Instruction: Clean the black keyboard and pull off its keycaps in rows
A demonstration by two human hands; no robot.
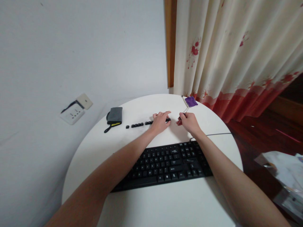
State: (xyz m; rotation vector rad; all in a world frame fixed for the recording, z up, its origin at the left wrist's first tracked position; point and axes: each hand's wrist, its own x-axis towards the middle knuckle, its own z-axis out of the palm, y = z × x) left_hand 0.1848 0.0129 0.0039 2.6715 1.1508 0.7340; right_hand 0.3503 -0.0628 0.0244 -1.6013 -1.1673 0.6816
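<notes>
My left hand (161,121) rests on the white table with its fingers spread over a row of small black keycaps (137,125). One black keycap (168,119) shows between its thumb and index finger. To the right, my right hand (188,121) is closed in a pinch around a thin wire tool (186,109), whose light strands stick out past the fingers; its grip is hidden. Below both hands lies a black keyboard (163,164), partly covered by my forearms. Small stubs without keycaps show along its top row.
A grey pouch (115,115) with a black loop lies on the left of the round table (94,151). A purple cloth pouch (191,101) sits at the far edge. The keyboard's cable (217,134) runs right. Wall, sockets (73,113) and curtain (213,56) stand behind.
</notes>
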